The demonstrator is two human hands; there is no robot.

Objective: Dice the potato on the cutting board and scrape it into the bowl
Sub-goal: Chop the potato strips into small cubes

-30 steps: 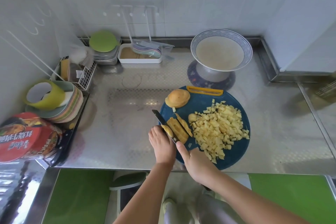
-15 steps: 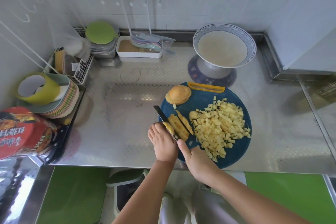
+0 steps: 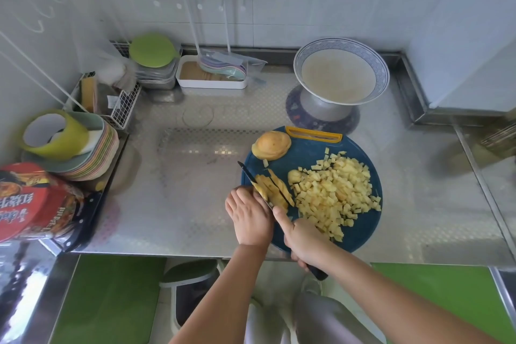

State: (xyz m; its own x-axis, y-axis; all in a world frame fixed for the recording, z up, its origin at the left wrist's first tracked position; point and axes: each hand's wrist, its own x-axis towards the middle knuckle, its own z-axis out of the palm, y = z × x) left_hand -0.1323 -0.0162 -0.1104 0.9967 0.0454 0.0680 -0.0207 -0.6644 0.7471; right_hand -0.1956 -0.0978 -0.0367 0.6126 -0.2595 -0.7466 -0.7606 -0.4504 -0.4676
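Left hand (image 3: 250,215) curled down on the potato slices, pinning them; right hand (image 3: 304,237) wrapped round the knife handle, forefinger out along the spine.

Steel patterned counter (image 3: 181,204) carries everything. The blue-rimmed white pedestal bowl (image 3: 382,72) stands behind the round dark-blue plastic cutting board (image 3: 310,153), apart from it, no potato visible in it. The pale yellow dice pile (image 3: 335,193) fills the board's right side. An uncut skin-on potato half (image 3: 271,145) lies at the board's far-left rim. The stacked potato slices (image 3: 275,190) are under the black-bladed knife (image 3: 247,173).

Risks:
- left fingertips sit right against the blade – a slip off the thin slices likely nicks them
- board is near the counter's front edge – hard pushes could shift it
- raised bowl rim – scraped dice may spill
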